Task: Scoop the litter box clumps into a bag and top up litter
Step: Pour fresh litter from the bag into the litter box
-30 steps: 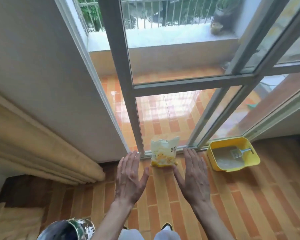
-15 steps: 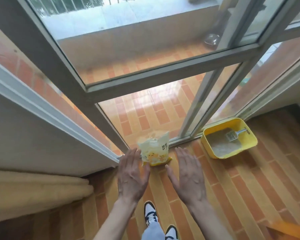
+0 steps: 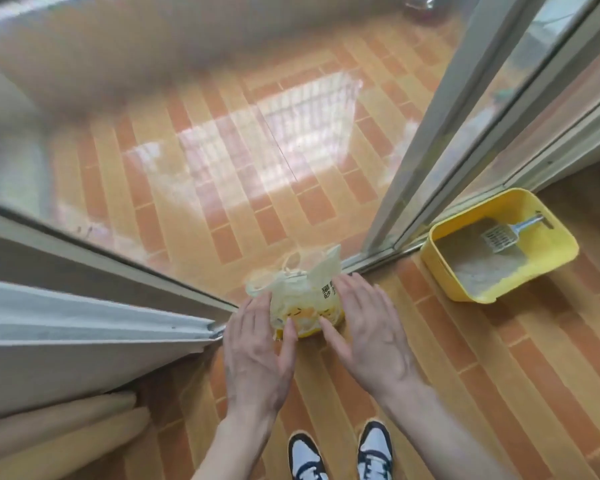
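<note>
your left hand (image 3: 257, 355) and right hand (image 3: 368, 337) flank the litter bag (image 3: 302, 299), fingers straight and spread, thumbs touching its front. bag sits on the floor by the door track; litter box (image 3: 499, 247) with scoop (image 3: 503, 237) to the right.

Scene brightly lit by daylight entering through the glass door (image 3: 243, 140). Strong white glare is seen on the balcony tiles (image 3: 274, 133) behind the glass. Upper and left areas are smeared, probably by motion blur. Straight frame lines are bowed by wide-angle distortion at the edges. Soft shadows are cast under the hands; the litter box (image 3: 548, 258) is rendered fairly sharp.
</note>
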Demonstrator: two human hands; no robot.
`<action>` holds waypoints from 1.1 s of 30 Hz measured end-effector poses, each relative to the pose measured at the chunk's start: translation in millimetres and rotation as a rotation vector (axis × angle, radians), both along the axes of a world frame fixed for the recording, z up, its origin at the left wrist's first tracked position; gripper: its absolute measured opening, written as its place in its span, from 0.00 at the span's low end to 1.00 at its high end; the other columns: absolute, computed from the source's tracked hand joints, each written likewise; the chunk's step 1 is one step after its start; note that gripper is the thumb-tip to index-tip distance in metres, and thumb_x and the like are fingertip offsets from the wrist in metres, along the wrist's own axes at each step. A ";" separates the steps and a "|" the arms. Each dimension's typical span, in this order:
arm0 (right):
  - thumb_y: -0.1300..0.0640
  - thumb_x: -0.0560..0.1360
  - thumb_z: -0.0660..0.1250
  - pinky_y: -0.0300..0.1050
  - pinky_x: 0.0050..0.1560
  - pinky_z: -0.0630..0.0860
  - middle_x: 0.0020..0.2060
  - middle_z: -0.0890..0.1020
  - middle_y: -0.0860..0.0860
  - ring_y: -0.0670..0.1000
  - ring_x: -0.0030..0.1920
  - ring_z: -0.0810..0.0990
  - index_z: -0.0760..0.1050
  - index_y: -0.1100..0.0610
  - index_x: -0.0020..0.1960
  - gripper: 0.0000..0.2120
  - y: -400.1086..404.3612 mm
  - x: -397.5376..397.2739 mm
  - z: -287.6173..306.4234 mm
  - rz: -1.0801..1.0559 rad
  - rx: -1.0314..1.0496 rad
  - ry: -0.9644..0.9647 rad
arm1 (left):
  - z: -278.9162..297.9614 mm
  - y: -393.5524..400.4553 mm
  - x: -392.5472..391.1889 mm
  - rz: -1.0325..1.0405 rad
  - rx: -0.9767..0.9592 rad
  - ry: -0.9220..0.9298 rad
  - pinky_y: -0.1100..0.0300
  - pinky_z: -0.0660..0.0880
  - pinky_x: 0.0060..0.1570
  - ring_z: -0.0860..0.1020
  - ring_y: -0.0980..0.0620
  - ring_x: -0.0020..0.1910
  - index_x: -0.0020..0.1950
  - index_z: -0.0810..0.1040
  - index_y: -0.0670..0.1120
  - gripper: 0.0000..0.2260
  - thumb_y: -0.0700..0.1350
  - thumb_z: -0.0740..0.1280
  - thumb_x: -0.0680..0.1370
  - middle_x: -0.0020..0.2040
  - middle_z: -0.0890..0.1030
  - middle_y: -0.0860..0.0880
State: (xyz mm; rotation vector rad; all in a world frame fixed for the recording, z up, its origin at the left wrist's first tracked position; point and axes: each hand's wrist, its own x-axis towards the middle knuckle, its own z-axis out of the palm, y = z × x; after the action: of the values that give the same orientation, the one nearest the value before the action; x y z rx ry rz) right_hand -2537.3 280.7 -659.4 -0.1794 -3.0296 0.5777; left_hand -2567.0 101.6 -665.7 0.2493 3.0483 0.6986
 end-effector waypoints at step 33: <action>0.63 0.69 0.74 0.53 0.55 0.73 0.37 0.77 0.52 0.57 0.41 0.75 0.77 0.56 0.40 0.06 7.0 -55.0 -200.3 0.309 0.286 0.013 | -184.9 -1.2 -68.8 -0.381 -0.628 -0.166 0.51 0.66 0.48 0.77 0.45 0.46 0.48 0.79 0.48 0.01 0.44 0.68 0.80 0.45 0.79 0.48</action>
State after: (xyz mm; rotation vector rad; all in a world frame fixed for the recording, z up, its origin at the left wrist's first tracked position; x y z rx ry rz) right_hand -2592.3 287.6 -859.7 0.3067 -3.1003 0.1501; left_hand -2635.8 100.4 -850.6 0.6789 2.7548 -0.2446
